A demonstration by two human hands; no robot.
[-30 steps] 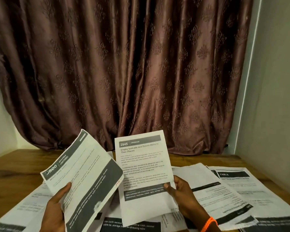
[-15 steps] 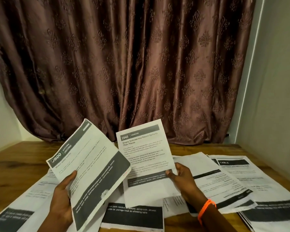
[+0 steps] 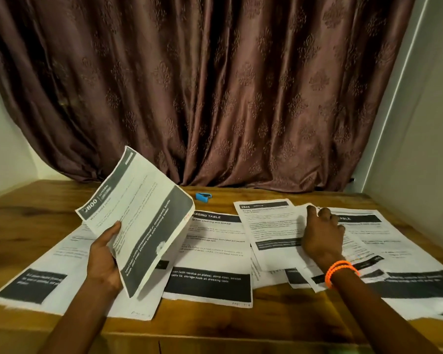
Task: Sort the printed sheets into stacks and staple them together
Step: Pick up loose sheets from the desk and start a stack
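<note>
My left hand (image 3: 102, 261) grips a printed sheet headed "0800 KITCHEN" (image 3: 143, 215) by its lower left edge and holds it tilted above the table. The sheet headed "2945" (image 3: 271, 226) lies flat on other printed sheets at centre right. My right hand (image 3: 322, 236), with an orange band at the wrist, rests on that sheet's right edge, its fingers bent down onto the paper. A "DRESSING TABLE" sheet (image 3: 212, 251) lies in the middle, partly hidden by the held sheet. A small blue stapler (image 3: 203, 196) sits behind the papers.
More printed sheets lie at the far left (image 3: 49, 272) and at the right (image 3: 384, 241) of the wooden table (image 3: 23, 213). A brown patterned curtain (image 3: 215, 98) hangs behind the table. A pale wall (image 3: 420, 149) borders the table's right side.
My right hand has lowered the "2945" sheet from the air onto the papers at centre right. The view tilted down, and the blue stapler has come into sight. My left hand still holds its sheet.
</note>
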